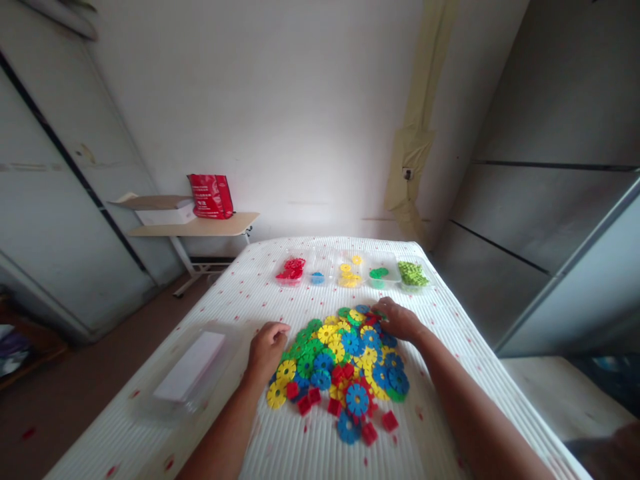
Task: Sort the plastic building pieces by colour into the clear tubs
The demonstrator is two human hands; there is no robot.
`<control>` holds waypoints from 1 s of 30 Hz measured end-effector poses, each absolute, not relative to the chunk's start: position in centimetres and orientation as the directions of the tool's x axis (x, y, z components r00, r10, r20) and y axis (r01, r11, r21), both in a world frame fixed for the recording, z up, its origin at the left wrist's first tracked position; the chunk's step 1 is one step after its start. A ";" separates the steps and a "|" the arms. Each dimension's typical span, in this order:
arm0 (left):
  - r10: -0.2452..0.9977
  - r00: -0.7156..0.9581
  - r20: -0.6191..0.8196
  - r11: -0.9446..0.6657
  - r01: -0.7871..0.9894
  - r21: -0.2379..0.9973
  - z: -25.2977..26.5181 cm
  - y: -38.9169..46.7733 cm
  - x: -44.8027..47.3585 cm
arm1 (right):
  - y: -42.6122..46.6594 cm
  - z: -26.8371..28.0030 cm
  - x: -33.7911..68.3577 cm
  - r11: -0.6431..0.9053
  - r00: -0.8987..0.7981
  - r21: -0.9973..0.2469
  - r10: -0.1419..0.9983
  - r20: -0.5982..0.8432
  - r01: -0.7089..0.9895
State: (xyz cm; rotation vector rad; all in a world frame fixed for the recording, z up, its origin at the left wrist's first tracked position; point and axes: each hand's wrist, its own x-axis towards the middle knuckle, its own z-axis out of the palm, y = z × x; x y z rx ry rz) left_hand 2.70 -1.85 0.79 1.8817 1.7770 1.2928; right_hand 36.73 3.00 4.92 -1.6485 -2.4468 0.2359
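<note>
A mixed heap of plastic snowflake discs (350, 343) in blue, yellow, green and red lies on the table, with several red cubes (335, 405) at its near side. At the heap's left edge, my left hand (267, 350) rests with its fingers curled closed; no piece shows in it. My right hand (397, 320) reaches to the far right edge of the heap, fingers bent down and together among the discs. Whatever its fingertips grip, if anything, is hidden.
Along the back stand clear containers holding red pieces (291, 268), blue discs (317, 277), yellow discs (349, 277), green discs (379, 274) and light green pieces (413, 273). A clear tray with a white box (191, 367) lies left. Behind, a side table (220, 225) bears a red bag (212, 197).
</note>
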 end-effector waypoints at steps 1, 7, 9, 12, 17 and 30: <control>0.898 -0.136 0.419 -0.224 0.678 0.700 0.8 -1.9 2.7 | 2.9 5.1 36.8 0.370 -0.368 -0.242 0.928 0.057 0.897; 0.900 -0.139 0.413 -0.215 0.683 0.698 1.2 -2.0 2.7 | 2.7 5.1 37.3 0.291 -0.290 -0.223 0.956 0.038 0.930; 0.901 -0.143 0.410 -0.210 0.682 0.701 1.2 -2.1 2.8 | 2.7 5.0 37.5 0.252 -0.250 -0.239 0.967 0.040 0.938; 0.902 -0.140 0.408 -0.213 0.678 0.703 1.2 -2.0 2.8 | 2.5 5.1 37.8 0.196 -0.187 -0.269 0.981 0.061 0.943; 0.903 -0.134 0.407 -0.219 0.672 0.708 1.2 -1.9 2.9 | 1.7 6.3 36.9 0.415 -0.350 -0.426 0.909 0.225 0.804; 0.906 -0.138 0.399 -0.208 0.676 0.707 1.2 -1.9 2.8 | 0.3 8.6 31.7 0.360 -0.367 -0.182 0.930 -0.003 0.915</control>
